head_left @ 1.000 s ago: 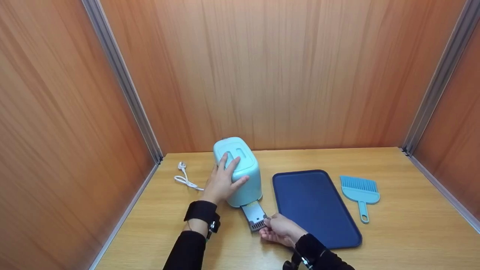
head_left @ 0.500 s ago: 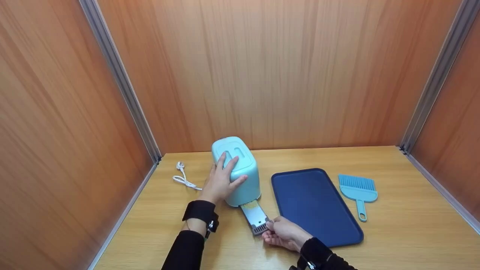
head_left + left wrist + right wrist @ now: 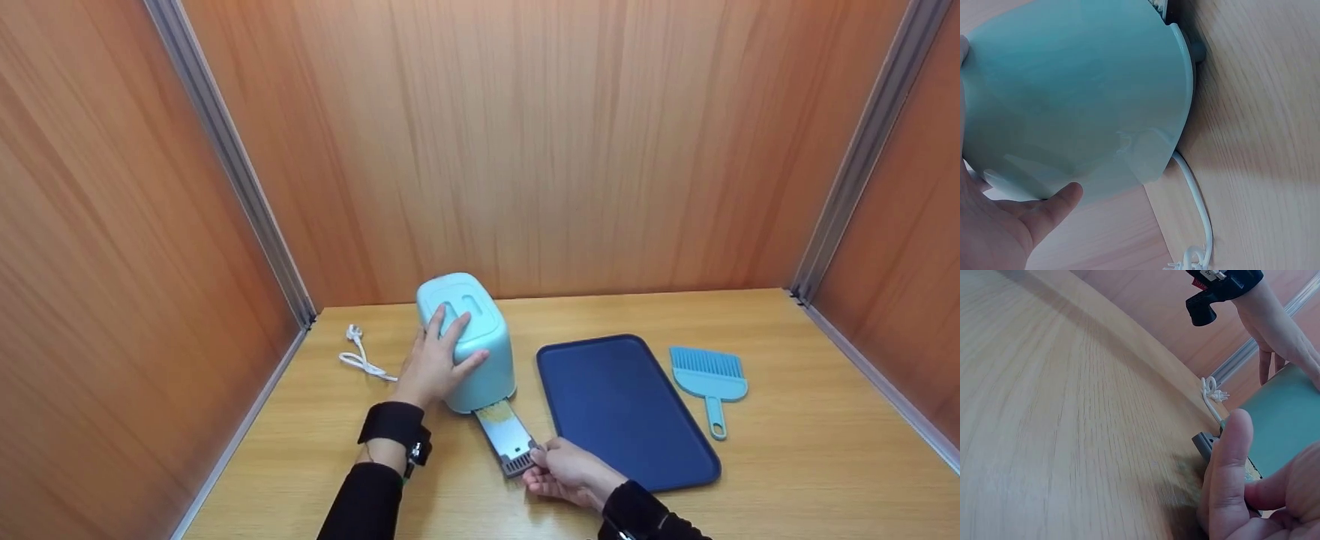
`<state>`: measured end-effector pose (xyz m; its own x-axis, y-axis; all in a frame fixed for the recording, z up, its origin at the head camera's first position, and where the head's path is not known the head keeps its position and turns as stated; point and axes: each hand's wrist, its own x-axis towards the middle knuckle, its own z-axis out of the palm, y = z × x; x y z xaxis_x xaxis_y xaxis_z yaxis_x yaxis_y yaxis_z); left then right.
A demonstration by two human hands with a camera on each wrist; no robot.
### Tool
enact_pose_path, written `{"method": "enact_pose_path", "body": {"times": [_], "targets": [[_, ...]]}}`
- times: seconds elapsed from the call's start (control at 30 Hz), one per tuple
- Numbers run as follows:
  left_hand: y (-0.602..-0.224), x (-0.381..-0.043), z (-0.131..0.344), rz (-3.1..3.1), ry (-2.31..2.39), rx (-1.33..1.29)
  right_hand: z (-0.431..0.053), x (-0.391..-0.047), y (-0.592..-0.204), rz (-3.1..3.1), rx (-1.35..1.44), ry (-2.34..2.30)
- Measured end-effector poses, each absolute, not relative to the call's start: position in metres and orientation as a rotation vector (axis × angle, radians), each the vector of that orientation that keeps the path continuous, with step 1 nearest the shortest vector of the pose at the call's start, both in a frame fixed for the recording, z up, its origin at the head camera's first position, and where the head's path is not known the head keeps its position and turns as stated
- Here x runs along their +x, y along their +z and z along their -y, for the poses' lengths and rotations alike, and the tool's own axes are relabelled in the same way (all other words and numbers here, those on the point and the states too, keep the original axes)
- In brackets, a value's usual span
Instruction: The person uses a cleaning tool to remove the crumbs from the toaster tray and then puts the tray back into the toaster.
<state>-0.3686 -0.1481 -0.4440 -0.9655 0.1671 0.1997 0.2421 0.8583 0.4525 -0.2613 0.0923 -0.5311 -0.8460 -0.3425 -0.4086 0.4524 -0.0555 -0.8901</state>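
Observation:
A light blue toaster (image 3: 489, 375) stands left of the table's middle, a ridged cover over its top. My left hand (image 3: 433, 367) rests on it with straight, spread fingers, the fingertips on the cover. From the toaster's base a metal crumb tray (image 3: 504, 433) sticks out toward me. Yellowish crumbs (image 3: 495, 411) lie on its inner part, close to the toaster. My right hand (image 3: 571, 471) pinches the right corner of the tray's grey slotted end between thumb and fingers. In the right wrist view, fingers hide most of the tray.
A dark blue flat tray (image 3: 626, 412) lies right of the toaster, just beyond my right hand. Farther right is a light blue brush (image 3: 709, 382). The white power cord (image 3: 364, 364) is on the left. Wooden panels (image 3: 487, 150) enclose the table's back and sides.
The crumb tray has slid farther out of the toaster toward me, pulled by my right hand, so more crumbs show. My left hand has stayed on the toaster. The whole head view has shifted slightly.

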Motion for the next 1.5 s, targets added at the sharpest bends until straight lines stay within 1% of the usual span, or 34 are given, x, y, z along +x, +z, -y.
{"method": "enact_pose_path", "body": {"times": [0.3, 0.63, 1.5], "targets": [[-0.444, -0.371, 0.147, 2.892, -0.746, -0.316, -0.100, -0.256, -0.530, -1.696, 0.140, -1.924], [-0.445, -0.371, 0.146, 2.869, -0.710, -0.352, -0.106, -0.249, -0.532, -1.666, 0.049, -1.925], [-0.442, -0.370, 0.149, 2.865, -0.717, -0.360, -0.114, -0.230, -0.533, -1.665, 0.079, -1.893]]}}
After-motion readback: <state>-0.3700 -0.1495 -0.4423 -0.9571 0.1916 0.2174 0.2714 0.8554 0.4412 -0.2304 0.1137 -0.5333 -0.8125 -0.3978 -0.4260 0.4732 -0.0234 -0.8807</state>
